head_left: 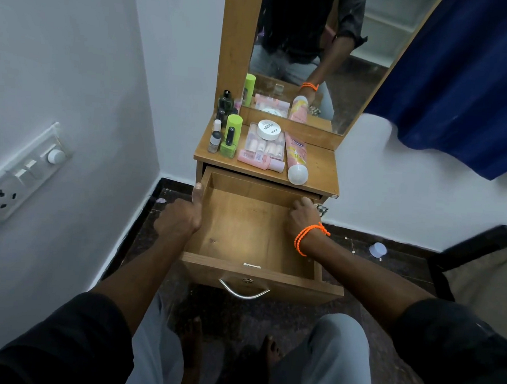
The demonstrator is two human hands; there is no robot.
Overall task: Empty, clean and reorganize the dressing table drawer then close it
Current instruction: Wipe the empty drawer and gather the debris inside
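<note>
The wooden drawer [244, 221] of the dressing table [322, 166] is pulled out and its inside is bare. My left hand [182, 214] grips the drawer's left wall, thumb lying along the top edge. My right hand [302, 217], with orange wrist bands, is curled at the drawer's back right corner. A bit of checked cloth [321, 209] shows past its fingers. On the tabletop stand green bottles [233, 128] and small nail polish bottles [214, 142]. A white jar [268, 130] rests on a clear nail box [264, 146], beside a pink bottle [260, 160] and a pink tube [296, 159].
A mirror [338, 48] rises behind the tabletop. A switchboard [24, 175] is on the left wall. A blue curtain [466, 86] hangs at the right, above a dark chair [479, 265]. A white cap [378, 249] lies on the dark floor. My knees and bare feet are below the drawer front.
</note>
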